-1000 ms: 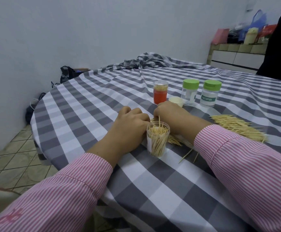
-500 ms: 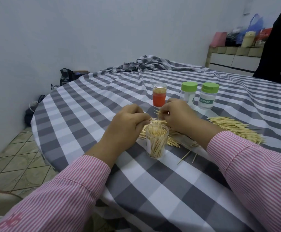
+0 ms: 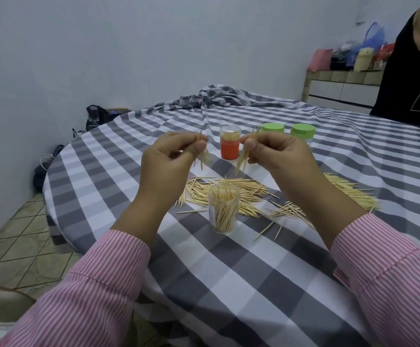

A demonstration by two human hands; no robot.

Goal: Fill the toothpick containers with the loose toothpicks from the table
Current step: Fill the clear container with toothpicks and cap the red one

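Observation:
A clear open toothpick container (image 3: 224, 211), partly filled, stands upright on the checked tablecloth (image 3: 254, 266). Loose toothpicks (image 3: 249, 191) lie scattered behind and to the right of it, with a larger heap (image 3: 351, 191) further right. My left hand (image 3: 171, 159) is raised above the table and pinches a small bunch of toothpicks (image 3: 205, 156). My right hand (image 3: 279, 154) is raised too and pinches another bunch (image 3: 245, 156). Behind them stand an orange-labelled container (image 3: 229, 146) full of toothpicks and two green-lidded containers (image 3: 302, 131), partly hidden by my right hand.
The round table's edge curves down on the left over a tiled floor (image 3: 16, 236). A bunched fold of cloth (image 3: 219, 96) lies at the far side. A person in black (image 3: 409, 78) stands at the far right beside a cluttered counter (image 3: 341, 83).
Both hands have lifted off the toothpick pile, each now holding a bunch in the air, and have moved apart. The loose pile behind the clear container is now uncovered.

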